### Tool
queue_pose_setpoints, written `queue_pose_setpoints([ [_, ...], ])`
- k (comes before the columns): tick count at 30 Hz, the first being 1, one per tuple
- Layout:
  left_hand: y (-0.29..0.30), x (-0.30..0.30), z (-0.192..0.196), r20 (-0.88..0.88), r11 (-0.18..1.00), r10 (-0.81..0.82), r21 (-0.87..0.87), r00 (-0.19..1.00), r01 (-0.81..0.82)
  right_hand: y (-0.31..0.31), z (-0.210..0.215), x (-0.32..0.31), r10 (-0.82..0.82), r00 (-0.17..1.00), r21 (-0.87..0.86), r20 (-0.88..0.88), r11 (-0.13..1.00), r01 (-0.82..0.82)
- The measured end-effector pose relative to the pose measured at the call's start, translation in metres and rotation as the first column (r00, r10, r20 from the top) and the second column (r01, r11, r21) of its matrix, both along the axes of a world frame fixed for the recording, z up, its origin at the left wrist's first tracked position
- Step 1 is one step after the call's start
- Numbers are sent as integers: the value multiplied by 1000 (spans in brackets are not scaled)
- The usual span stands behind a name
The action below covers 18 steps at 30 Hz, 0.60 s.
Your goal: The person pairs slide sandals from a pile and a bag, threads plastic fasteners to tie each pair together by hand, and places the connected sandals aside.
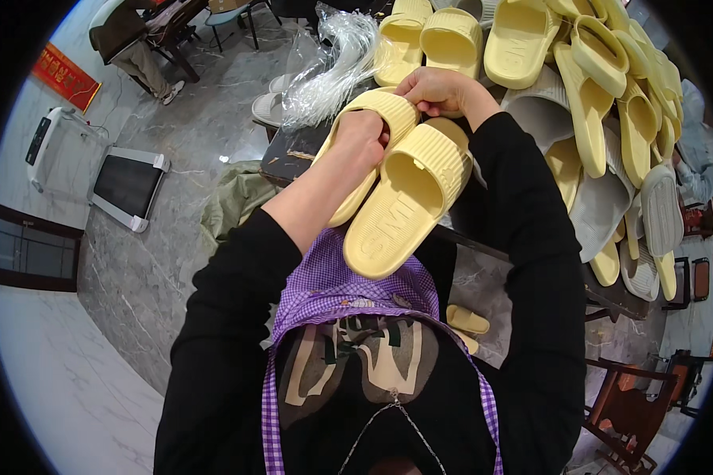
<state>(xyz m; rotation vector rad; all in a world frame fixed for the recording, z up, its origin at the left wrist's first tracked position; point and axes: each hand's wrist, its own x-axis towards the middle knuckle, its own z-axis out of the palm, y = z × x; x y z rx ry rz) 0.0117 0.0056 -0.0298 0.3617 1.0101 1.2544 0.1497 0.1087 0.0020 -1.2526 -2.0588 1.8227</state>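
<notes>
Two pale yellow slide slippers lie side by side in front of me, toes pointing away. My left hand reaches into the foot opening of the left slipper, fingers curled under its ribbed strap. What those fingers hold is hidden. My right hand is at the toe end, between the left slipper and the right slipper. Its thumb and fingers are pinched together, and anything between them is too small to make out. A tiny pale bit shows at the right slipper's strap edge.
A bundle of clear plastic strands lies on the dark table beyond my left hand. Yellow and grey slippers are heaped at the right. A green cloth hangs at the table's left. A treadmill and a person are farther left.
</notes>
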Motion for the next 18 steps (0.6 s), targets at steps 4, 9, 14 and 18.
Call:
queue_pose_setpoints([
  [4,-3,14,6,204,995,74,44,976,-85,2,-1,0,57,998,-53,7,997,-57],
  [9,-5,14,9,233,995,47,73,971,-65,2,-4,3,82,993,-76,-86,993,-89],
  [14,-3,13,7,247,995,45,77,968,-66,-3,0,1,95,993,-67,-69,993,-100],
  [18,2,8,-8,313,992,60,88,948,-91,-10,4,-1,21,999,0,-40,1000,-21],
])
